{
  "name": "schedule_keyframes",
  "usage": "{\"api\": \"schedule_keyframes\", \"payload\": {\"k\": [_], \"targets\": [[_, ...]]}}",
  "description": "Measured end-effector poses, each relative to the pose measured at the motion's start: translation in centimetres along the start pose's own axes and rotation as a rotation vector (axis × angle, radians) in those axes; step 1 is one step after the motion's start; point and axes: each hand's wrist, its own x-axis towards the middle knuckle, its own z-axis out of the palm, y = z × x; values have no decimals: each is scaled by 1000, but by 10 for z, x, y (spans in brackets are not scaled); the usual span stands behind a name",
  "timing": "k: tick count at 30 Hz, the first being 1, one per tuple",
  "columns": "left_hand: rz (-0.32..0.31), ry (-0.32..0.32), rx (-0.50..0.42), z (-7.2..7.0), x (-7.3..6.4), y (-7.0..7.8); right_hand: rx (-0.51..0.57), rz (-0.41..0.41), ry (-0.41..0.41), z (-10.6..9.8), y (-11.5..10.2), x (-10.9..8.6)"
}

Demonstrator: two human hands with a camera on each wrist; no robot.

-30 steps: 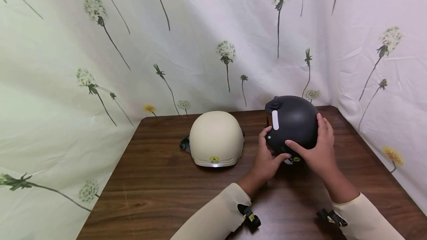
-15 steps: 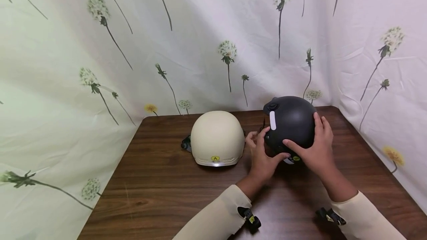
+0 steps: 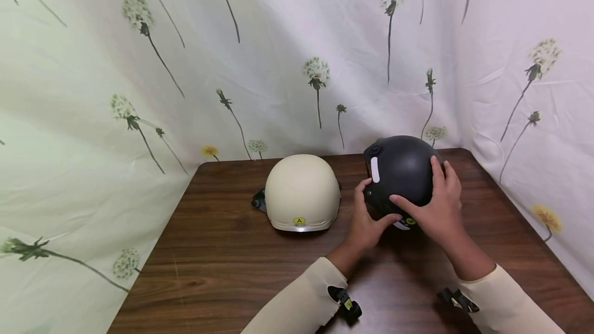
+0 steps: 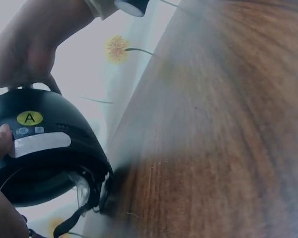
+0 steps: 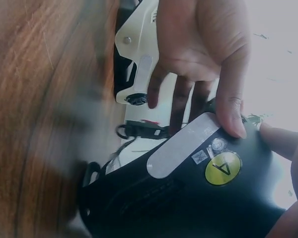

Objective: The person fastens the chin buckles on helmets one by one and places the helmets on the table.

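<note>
A matte black helmet (image 3: 406, 169) is tilted, its right end of the table side raised toward my palms, with a pale strip on its side. My left hand (image 3: 366, 226) grips its lower left edge, thumb on the near rim. My right hand (image 3: 441, 207) holds the helmet's right side, fingers spread over the shell and thumb across the back. A yellow "A" sticker (image 4: 30, 118) and a white strip (image 4: 42, 144) show on the back in the left wrist view. From the helmet's underside a black strap (image 4: 69, 220) hangs down. The right wrist view shows my left thumb (image 5: 233, 114) pressing the rim.
Left of the black helmet, a cream helmet (image 3: 302, 192) sits dome up on the brown wooden table (image 3: 209, 251), a black buckle (image 3: 258, 200) at its left. A white flower-printed cloth (image 3: 278, 66) hangs behind the table and along both sides.
The black helmet has tipped and turned slightly to the left in my hands. My left fingers opened away from its edge, then closed on it again. The cream helmet has stayed put.
</note>
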Motion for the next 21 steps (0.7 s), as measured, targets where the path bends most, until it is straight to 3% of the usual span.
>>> {"api": "schedule_keyframes", "payload": {"k": [7, 14, 21], "targets": [[-67, 40, -82, 2, -1, -8, -96, -68, -5, 6, -1, 5], [-84, 81, -126, 4, -5, -15, -158, -124, -13, 13, -1, 8], [-153, 122, -60, 2, -7, -23, -243, -158, -59, 23, -1, 13]]}}
